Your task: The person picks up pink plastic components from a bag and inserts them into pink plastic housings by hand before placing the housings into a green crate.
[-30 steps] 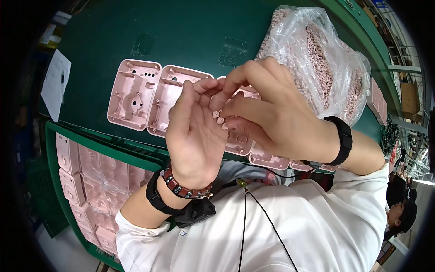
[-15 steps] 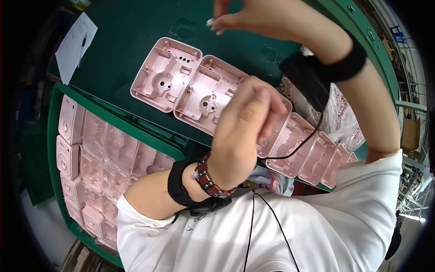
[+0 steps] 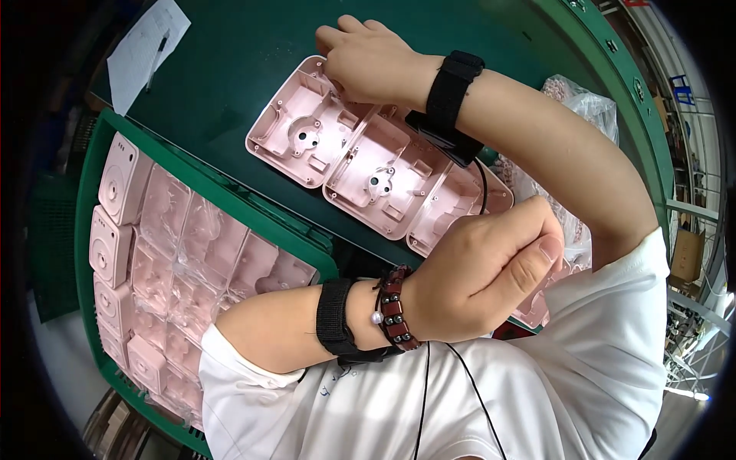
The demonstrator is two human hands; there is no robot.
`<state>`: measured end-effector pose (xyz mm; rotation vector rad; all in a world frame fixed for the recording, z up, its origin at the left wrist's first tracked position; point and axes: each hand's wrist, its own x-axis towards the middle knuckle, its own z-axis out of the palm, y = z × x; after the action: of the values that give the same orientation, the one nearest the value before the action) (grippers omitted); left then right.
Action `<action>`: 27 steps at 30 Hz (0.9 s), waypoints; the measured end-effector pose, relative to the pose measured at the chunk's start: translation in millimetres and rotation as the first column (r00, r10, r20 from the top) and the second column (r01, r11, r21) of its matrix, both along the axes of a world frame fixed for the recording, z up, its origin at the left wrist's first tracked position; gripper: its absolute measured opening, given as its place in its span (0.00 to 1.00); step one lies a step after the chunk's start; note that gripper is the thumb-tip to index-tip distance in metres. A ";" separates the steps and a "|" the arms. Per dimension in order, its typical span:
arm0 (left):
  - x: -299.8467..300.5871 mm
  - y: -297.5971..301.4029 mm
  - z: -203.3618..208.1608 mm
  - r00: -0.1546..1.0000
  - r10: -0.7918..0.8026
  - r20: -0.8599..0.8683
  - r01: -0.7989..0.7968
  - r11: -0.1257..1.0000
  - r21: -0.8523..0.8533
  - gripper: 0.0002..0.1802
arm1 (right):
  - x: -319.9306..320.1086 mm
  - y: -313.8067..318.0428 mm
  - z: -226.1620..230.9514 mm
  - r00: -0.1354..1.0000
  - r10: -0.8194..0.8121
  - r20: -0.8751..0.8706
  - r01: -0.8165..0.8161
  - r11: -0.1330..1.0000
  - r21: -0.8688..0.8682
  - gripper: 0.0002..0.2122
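Note:
My left hand (image 3: pixel 487 276) is closed in a loose fist, thumb pressed against the curled fingers; whatever it holds is hidden. It hovers over the near part of a row of pink plastic housings. My right hand (image 3: pixel 376 63) reaches over the far upper corner of the leftmost pink housing (image 3: pixel 287 126), fingers bent down at its rim. Its fingertips are partly hidden, so anything pinched in them does not show. Beside that one lies a second open housing (image 3: pixel 360 184), with a third housing (image 3: pixel 433 222) partly covered by my left hand.
A green crate (image 3: pixel 222 188) at the left holds pink housings, several under clear plastic wrap. Behind my right forearm lies a clear bag (image 3: pixel 583 103) of small pink parts. Paper (image 3: pixel 138 65) with a pen (image 3: pixel 157 61) rests at the far left of the green table (image 3: pixel 222 46).
My right hand has come down from above the table onto the leftmost housing's far corner. My left hand has moved right and nearer to me, uncovering the second housing.

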<state>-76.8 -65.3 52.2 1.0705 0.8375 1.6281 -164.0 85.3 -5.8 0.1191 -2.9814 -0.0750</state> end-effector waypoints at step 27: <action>17.8 21.5 -10.9 0.934 -0.084 -0.346 0.112 0.992 0.062 0.09 | 121.7 23.2 26.9 0.961 -0.004 0.275 0.011 1.000 -0.025 0.08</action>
<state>-59.0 -43.8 41.3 1.4591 0.9325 1.4212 -42.4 108.5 21.0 0.1245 -3.2595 -0.0205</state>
